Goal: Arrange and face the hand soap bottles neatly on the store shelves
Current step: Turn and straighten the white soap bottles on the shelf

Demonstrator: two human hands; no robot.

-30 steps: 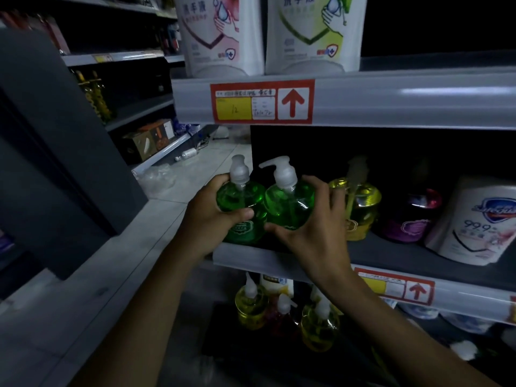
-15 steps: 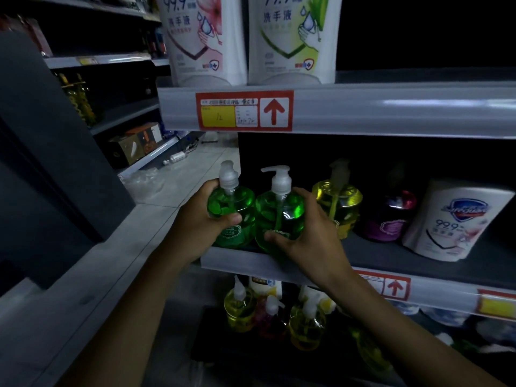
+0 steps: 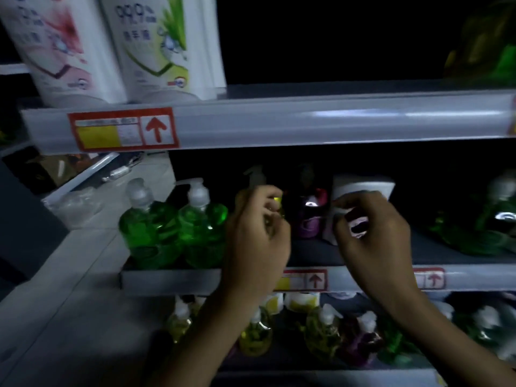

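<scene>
Two green pump soap bottles (image 3: pixel 145 230) (image 3: pixel 203 233) stand side by side at the left end of the middle shelf (image 3: pixel 173 280), with no hand on them. My left hand (image 3: pixel 257 238) is raised in front of a yellow pump bottle (image 3: pixel 277 201), fingers curled; blur hides whether it grips the bottle. A dark purple bottle (image 3: pixel 308 219) stands between my hands. My right hand (image 3: pixel 374 233) hovers with curled fingers at the lower left of a white refill pouch (image 3: pixel 363 188); contact is unclear.
Two large white refill pouches (image 3: pixel 156 48) stand on the upper shelf (image 3: pixel 279 124). More green bottles (image 3: pixel 497 224) sit at the middle shelf's right end. Several yellow, purple and green pump bottles (image 3: pixel 321 333) fill the lower shelf. The floor (image 3: pixel 69 289) lies to the left.
Both hands let go of the two green bottles and moved right, to the yellow bottle and the white pouch. The view also swung to the right.
</scene>
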